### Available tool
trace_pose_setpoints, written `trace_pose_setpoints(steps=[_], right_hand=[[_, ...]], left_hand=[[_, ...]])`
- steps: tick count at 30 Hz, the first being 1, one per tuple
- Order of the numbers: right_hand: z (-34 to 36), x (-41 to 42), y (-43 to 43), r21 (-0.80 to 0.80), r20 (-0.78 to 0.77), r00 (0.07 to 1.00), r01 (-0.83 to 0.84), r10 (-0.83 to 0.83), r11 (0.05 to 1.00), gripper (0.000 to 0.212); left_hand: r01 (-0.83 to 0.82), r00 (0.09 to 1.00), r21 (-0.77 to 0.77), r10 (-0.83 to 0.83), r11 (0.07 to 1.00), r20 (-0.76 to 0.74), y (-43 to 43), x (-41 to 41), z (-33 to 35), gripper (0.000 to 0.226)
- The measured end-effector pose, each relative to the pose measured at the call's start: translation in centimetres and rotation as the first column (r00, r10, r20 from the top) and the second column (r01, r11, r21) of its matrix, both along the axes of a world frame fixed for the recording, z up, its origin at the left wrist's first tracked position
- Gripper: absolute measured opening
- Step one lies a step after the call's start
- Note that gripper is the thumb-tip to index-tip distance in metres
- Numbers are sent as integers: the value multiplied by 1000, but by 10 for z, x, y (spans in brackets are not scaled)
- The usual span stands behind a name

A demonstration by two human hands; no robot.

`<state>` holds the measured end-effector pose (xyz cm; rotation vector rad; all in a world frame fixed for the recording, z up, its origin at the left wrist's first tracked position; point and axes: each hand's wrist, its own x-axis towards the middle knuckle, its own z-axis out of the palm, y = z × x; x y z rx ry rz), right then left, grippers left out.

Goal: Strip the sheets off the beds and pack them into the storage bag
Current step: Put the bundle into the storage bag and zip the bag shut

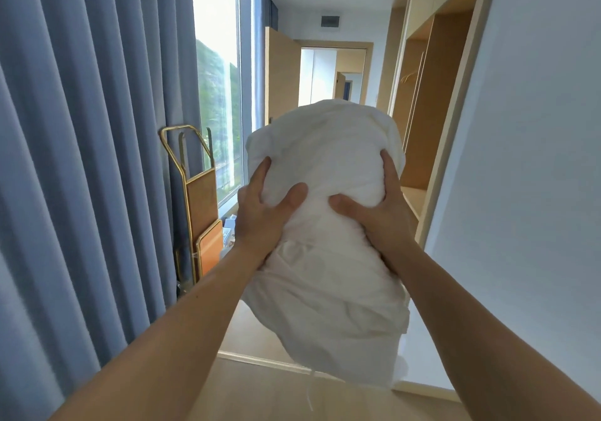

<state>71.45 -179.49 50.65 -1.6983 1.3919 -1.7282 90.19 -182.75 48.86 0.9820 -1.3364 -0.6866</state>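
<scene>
A big white bundle of crumpled sheets (325, 167) hangs in the air in front of me, at chest height. My left hand (263, 212) grips its left side, thumb pressed into the cloth. My right hand (377, 212) grips its right side, fingers wrapped up along the edge. Both arms are stretched forward. A thin white thread dangles from the bundle's lower end. No bed and no storage bag are in view.
Blue curtains (97, 128) hang along the left. A gold folding luggage rack (195, 199) leans by the window (218, 95). A white wall (536, 128) stands at right, beside a wooden wardrobe (432, 102). An open doorway (331, 76) lies ahead across pale wood floor (260, 394).
</scene>
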Motion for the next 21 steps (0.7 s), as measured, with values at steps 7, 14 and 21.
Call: trace_pose_setpoints(steps=[7,14,21], right_hand=[[0,-23,-162,-2,47,997,-61,61,998,120],[4,-23,-312,27,10,996,-86,85,996,121],[-11,-13,-477,23,21,999,-51,50,998,121]], left_hand=[[-46,999,14,46,999,27,-150,-21,6,101],[-102,995,35,101,994,18,-292,-21,4,97],[-55,998,29,54,998,9,-469,-12,-12,95]])
